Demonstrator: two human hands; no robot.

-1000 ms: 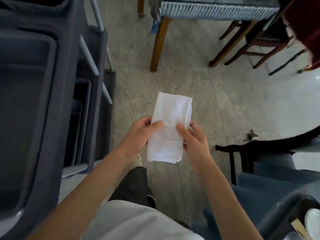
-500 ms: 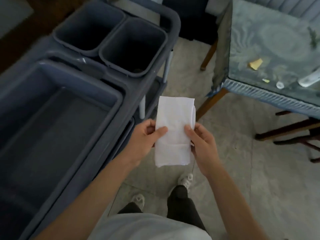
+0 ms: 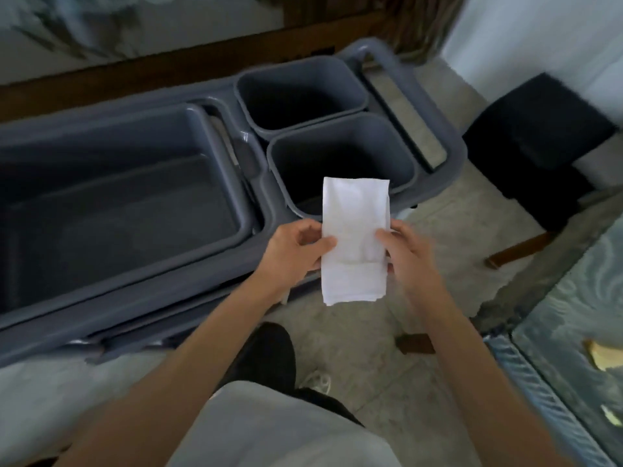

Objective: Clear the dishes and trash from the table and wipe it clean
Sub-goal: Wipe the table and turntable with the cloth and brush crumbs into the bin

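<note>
Folded white cloth (image 3: pixel 354 241) pinched at both side edges, left hand (image 3: pixel 296 252), right hand (image 3: pixel 409 254), over cart (image 3: pixel 256 183) rim.

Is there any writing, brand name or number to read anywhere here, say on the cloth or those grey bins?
None can be read.
White cloth, held by the left hand and the right hand: plain, no print.
Grey cart and its two bins: no label shows.
Table scraps: too blurred to tell.

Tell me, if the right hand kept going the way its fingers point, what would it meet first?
The folded white cloth that the right hand already pinches; beyond it, the left hand.
</note>
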